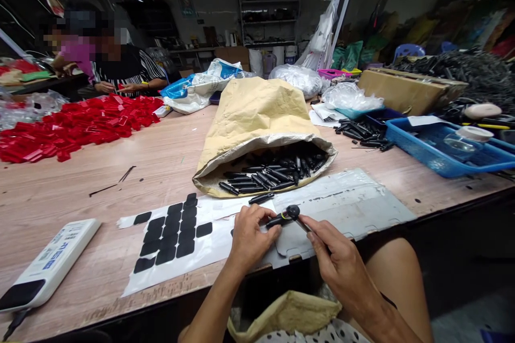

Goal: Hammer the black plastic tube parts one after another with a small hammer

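Observation:
My left hand [254, 231] pinches a small black tube-shaped part [276, 221] that has a yellow-green ring near its end. My right hand [336, 252] grips a thin dark rod-like tool [302, 223], its far end meeting a round black piece [293, 211] at the tip of the tube; whether that piece belongs to tool or tube I cannot tell. Both hands are over a grey board [341, 203]. Just beyond my left hand lies a loose black part [261, 198]. Farther back, an open paper sack [257, 112] lies on its side, with many similar black parts [269, 174] in its mouth.
Left of my hands, a white sheet [189, 265] carries black square stickers [171, 228]. A white power strip [52, 262] lies at the near left. Red pieces [80, 123] are heaped before a person in stripes [129, 72]. A blue tray [450, 163] stands at right.

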The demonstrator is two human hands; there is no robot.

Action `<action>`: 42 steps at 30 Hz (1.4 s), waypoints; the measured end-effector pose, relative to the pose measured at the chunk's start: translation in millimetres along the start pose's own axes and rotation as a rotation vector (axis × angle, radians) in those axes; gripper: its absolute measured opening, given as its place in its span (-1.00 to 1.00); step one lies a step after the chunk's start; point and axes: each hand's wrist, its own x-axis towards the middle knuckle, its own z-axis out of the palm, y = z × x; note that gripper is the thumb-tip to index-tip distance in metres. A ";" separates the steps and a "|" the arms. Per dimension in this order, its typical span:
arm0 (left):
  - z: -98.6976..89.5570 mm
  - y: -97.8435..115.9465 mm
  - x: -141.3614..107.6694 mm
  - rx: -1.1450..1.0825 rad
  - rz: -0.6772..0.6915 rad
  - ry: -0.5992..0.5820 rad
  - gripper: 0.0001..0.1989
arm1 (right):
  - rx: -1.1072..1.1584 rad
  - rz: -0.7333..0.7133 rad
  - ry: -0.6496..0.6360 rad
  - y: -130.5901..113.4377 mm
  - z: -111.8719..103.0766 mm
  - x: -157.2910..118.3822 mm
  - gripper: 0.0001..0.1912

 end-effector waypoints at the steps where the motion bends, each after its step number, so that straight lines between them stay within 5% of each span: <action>1: 0.1 0.1 0.0 -0.004 0.000 0.002 -0.81 | 0.001 -0.002 0.001 -0.4 -0.1 0.3 -0.59; 22: -2.3 -3.2 -1.1 -0.014 0.025 -0.029 -0.82 | -0.067 -0.070 -0.048 -13.3 11.5 0.2 -0.47; 28: -0.7 -3.9 -0.1 -0.020 0.026 -0.011 -0.81 | -0.056 -0.067 0.071 -9.6 -0.4 4.7 -0.49; 33: 0.5 -5.1 -0.3 -0.018 0.032 -0.011 -0.79 | -0.109 -0.044 -0.020 -6.3 3.5 0.4 -0.50; 38: 0.8 -3.5 -0.3 0.003 0.037 -0.006 -0.75 | -0.147 -0.004 0.127 11.0 -14.6 11.0 -0.56; 42: 0.6 -3.7 -1.1 0.013 0.037 -0.014 -0.69 | -0.410 0.069 0.209 47.3 -36.9 26.2 -0.63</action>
